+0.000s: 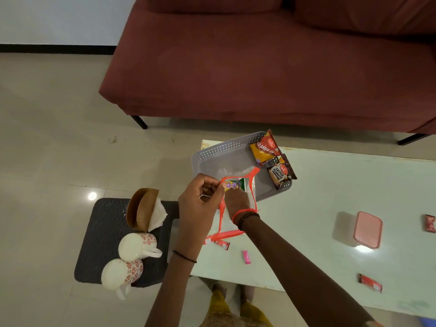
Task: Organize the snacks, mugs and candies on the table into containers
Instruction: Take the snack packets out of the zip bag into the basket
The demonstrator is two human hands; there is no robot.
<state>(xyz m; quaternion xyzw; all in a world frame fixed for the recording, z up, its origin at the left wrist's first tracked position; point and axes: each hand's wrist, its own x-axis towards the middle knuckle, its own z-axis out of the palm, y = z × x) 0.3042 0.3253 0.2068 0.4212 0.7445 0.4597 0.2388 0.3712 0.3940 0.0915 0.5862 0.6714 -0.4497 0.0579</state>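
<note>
Two hands at a clear plastic pouch with orange-red edges (251,188), held over the glossy white table (330,190).

The left hand (200,205) pinches the pouch's rim. The right hand (237,200) reaches inside, gripping a small green-and-purple packet (234,185), just beside the grey perforated plastic basket (212,159).

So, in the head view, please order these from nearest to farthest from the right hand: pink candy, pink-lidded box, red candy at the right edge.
1. pink candy, on the table, just nearer the person than the right hand.
2. pink-lidded box, further right, mid-table.
3. red candy, at the picture's right edge.
</note>
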